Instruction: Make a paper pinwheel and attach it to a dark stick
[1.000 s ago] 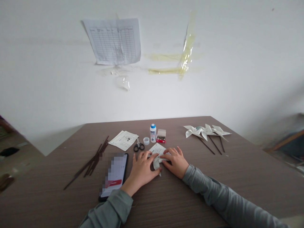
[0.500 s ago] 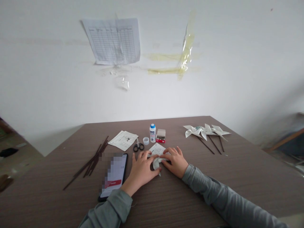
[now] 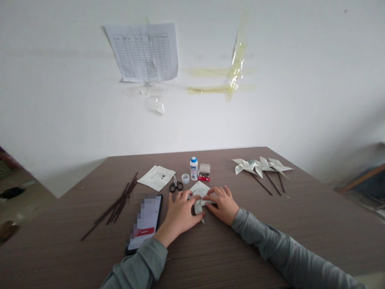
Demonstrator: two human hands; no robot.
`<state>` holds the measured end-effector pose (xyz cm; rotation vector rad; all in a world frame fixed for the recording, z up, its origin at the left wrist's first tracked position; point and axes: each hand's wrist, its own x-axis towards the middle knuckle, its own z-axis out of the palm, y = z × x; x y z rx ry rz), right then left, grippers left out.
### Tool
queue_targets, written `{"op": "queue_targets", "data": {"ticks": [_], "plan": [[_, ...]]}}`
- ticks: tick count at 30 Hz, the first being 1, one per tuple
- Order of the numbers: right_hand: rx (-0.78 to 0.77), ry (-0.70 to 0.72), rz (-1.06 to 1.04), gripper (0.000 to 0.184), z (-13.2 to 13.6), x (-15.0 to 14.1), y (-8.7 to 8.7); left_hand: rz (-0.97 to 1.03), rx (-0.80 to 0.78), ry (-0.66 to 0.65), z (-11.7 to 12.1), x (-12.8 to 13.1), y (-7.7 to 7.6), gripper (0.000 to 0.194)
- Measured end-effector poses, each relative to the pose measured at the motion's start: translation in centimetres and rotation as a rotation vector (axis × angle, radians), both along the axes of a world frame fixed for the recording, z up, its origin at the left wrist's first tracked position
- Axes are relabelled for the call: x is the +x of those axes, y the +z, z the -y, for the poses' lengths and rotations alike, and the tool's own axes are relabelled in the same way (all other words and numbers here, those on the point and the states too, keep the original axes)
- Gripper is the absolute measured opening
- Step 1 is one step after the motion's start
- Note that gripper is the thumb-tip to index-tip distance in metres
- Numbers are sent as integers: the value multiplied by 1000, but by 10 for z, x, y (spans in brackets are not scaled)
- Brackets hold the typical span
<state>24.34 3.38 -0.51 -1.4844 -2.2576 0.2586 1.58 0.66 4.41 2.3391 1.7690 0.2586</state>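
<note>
A printed paper pinwheel (image 3: 198, 208) lies on the table between my hands, with one blade pointing up away from me and another curling toward me. My left hand (image 3: 180, 214) reaches over its left side, fingers bent, index finger and thumb around the paper near the centre. From the right, my right hand (image 3: 224, 205) pinches the paper close to the middle, its fingertips almost meeting those of the left. The pinwheel's centre is partly hidden under the fingers. Just beyond are black-handled scissors (image 3: 176, 185) and a red box of small pins (image 3: 204, 176).
A white bottle with blue cap (image 3: 194, 170) and a small clear cup (image 3: 185, 178) stand behind. Paper sheets (image 3: 157, 178), dark sticks (image 3: 116, 205) and a phone (image 3: 147, 222) lie left. Several finished-looking pinwheels on sticks (image 3: 260, 166) lie at the right back, near the wall (image 3: 210, 124).
</note>
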Motion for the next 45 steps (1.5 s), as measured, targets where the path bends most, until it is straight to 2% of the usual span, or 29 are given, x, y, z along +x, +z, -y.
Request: {"op": "queue_targets", "data": {"ticks": [6, 10, 24, 34, 45], "plan": [[-36, 7, 5, 30, 3, 2, 13, 27, 31, -7, 3, -3, -9, 59], [-75, 10, 5, 33, 4, 2, 16, 16, 30, -16, 6, -5, -9, 56], [-64, 28, -3, 32, 1, 7, 11, 19, -4, -9, 9, -3, -2, 55], [-4, 110, 7, 32, -8, 15, 1, -1, 29, -32, 8, -5, -5, 53], [-4, 117, -2, 34, -9, 14, 1, -43, 33, -54, 7, -6, -3, 54]]}}
